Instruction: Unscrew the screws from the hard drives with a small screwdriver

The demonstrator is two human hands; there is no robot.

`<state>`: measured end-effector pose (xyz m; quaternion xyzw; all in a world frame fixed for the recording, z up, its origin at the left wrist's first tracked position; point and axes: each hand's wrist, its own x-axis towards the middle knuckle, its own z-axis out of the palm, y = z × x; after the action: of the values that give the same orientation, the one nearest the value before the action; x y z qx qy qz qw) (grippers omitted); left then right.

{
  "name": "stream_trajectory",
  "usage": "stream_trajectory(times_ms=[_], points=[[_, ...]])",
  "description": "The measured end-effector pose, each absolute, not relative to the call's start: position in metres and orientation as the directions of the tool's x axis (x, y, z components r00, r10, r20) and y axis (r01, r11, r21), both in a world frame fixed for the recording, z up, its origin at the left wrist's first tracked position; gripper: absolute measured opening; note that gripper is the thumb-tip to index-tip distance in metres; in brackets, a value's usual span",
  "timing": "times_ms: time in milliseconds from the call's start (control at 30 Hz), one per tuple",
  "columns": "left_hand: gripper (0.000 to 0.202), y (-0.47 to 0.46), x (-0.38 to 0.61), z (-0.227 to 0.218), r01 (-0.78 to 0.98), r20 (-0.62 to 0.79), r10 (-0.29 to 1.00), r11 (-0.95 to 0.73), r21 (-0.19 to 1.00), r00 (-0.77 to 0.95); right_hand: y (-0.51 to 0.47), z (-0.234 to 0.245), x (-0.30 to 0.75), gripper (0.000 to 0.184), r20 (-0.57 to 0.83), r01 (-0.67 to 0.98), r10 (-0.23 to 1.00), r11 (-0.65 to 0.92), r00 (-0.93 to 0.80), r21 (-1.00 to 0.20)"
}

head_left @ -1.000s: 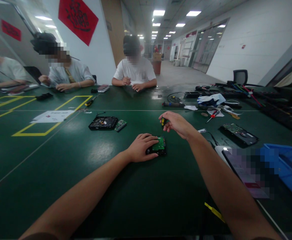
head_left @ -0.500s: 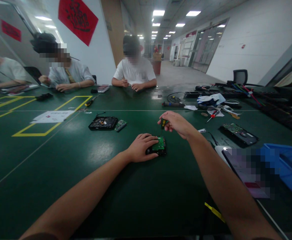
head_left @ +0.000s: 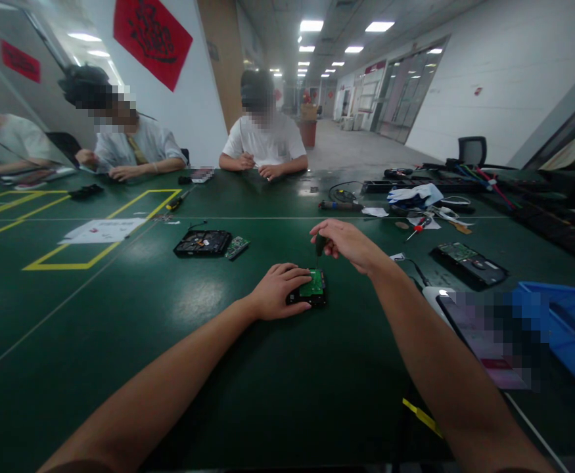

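HDD (head_left: 311, 297) lies flat on the counter (head_left: 248, 401) in front of me, green board (head_left: 313, 282) up. My L hand (head_left: 281, 292) is clasped over its L part, fingers a bit spread across the top, thumb along the near edge. My R hand (head_left: 341, 243) is mostly closed, fingertips gripping the screwdriver (head_left: 320, 246) approx. upright, shaft down at the board's far R corner; can't tell if the tip touches. L arm (head_left: 169, 381) reaches in from lower L, R arm (head_left: 425, 335) from lower R, wrist bent.
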<state>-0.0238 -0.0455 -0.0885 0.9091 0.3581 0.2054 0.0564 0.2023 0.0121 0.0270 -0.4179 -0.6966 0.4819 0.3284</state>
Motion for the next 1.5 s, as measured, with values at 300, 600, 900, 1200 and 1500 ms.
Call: stream_trajectory(times_ms=[300,600,900,1200,1500], points=[[0.067,-0.046,-0.023,-0.089,0.622,0.345,0.670,-0.741,0.252,0.658,0.013,0.027,0.203,0.013,0.040,0.258,0.894,0.171,-0.447,-0.951],[0.066,-0.046,-0.023,-0.089,0.621,0.347,0.670,-0.741,0.255,0.656,0.011,0.025,0.202,0.020,0.133,0.346,0.889,0.303,-0.438,-0.888],[0.066,-0.046,-0.023,-0.088,0.623,0.348,0.665,-0.745,0.240,0.661,0.009,0.020,0.201,0.012,0.378,0.748,0.839,0.530,-0.392,-0.400],[0.066,-0.045,-0.023,-0.090,0.622,0.350,0.663,-0.746,0.237,0.662,0.000,0.024,0.200,0.016,0.335,0.817,0.832,0.528,-0.442,-0.233],[0.066,-0.045,-0.023,-0.090,0.622,0.353,0.666,-0.744,0.244,0.658,0.012,0.013,0.201,0.033,0.384,0.719,0.809,0.578,-0.444,-0.386]])
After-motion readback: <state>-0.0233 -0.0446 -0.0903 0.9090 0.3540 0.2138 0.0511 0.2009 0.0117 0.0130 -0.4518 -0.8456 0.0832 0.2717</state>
